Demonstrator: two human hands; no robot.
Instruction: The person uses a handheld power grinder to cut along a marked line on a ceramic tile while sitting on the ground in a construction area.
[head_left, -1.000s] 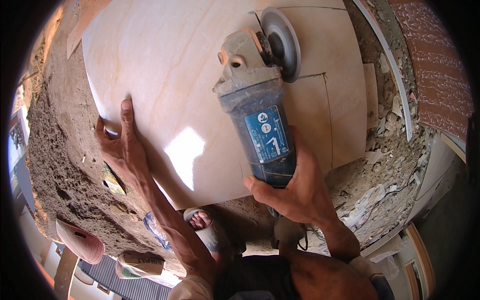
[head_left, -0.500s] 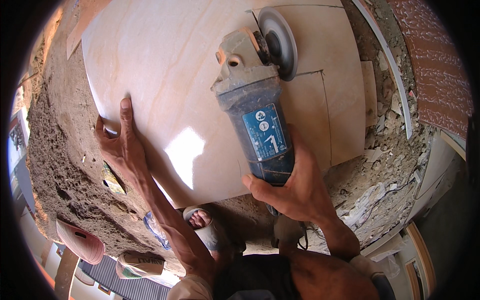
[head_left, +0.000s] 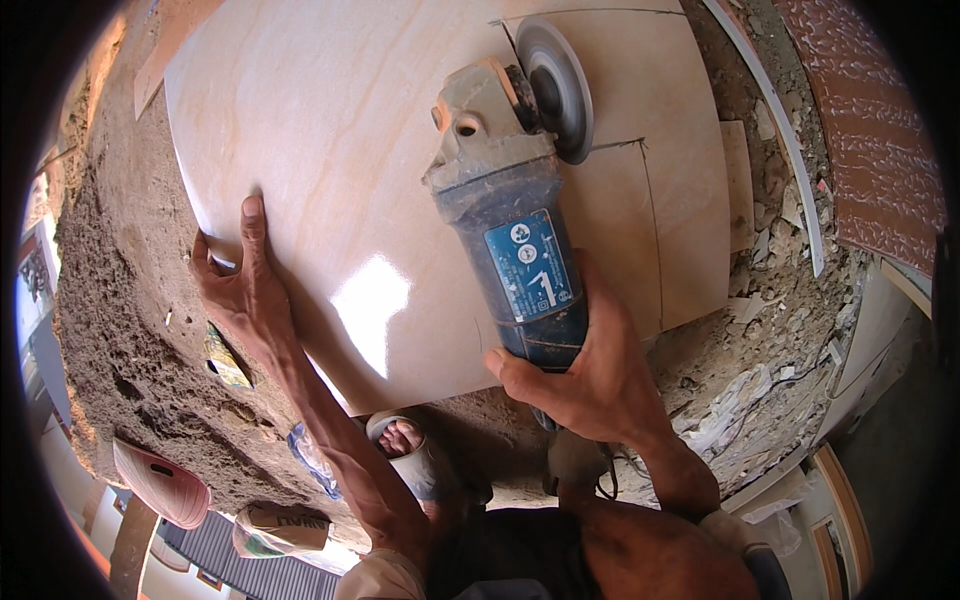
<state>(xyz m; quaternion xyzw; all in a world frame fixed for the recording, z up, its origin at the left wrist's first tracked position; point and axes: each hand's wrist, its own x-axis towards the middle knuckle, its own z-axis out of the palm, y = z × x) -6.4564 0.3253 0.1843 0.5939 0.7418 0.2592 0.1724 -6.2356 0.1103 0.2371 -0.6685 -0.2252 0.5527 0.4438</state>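
The right hand (head_left: 600,385) is closed around the rear body of an angle grinder (head_left: 515,265), with its thumb lying across the near end of the casing, and the grinder is above the right half of a large tile (head_left: 350,170). The head of the tool points away from the person, and its grey disc (head_left: 555,90) stands steeply on the right side of this head; whether the disc touches the tile, I cannot tell. The left hand (head_left: 245,295) holds the tile at its left edge: the thumb rests on the glossy upper face and one finger is at the edge, while the other fingers are mostly hidden, so how they are bent I cannot tell. The tile is cream coloured with soft veins, and dark drawn lines (head_left: 653,230) mark its right part, near the disc and to the right of the grinder. Under and around the tile there is sandy ground (head_left: 120,320), with rubble (head_left: 795,320) at the right side. A narrow white strip (head_left: 785,140) lies beyond the right edge, beside a brown patterned panel (head_left: 870,140). A sandalled foot (head_left: 402,440) is just beside the near edge of the tile
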